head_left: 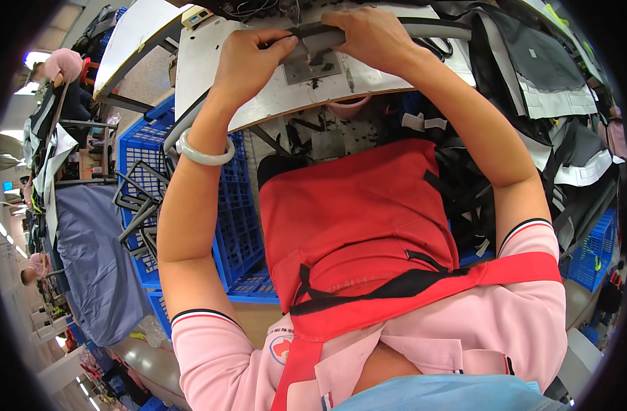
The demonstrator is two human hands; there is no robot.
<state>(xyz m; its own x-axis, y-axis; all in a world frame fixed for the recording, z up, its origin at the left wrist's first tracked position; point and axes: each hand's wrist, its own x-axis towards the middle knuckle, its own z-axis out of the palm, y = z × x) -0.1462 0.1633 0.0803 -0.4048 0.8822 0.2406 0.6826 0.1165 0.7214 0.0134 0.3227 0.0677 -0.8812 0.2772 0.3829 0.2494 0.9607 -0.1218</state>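
A long grey fabric strip with a black edge (433, 29) runs across the white work table (258, 103) under the dark machine (258, 5) at the top of the view. My left hand (255, 63) pinches the strip between thumb and fingers, left of the metal plate (315, 68) set in the table. Farther right, my right hand (373, 35) has its fingers bent over the same strip, partly hiding it. A stretch of grey strip also hangs off the table's left edge, beside my left forearm. Dark lint and scraps lie around the plate.
Blue plastic crates (241, 205) stand below the table on the left, with grey strips (143, 209) hanging over one. Black and grey fabric pieces with white panels (556, 99) are piled on the right. Another white table (132, 41) stands at far left; people are in the background.
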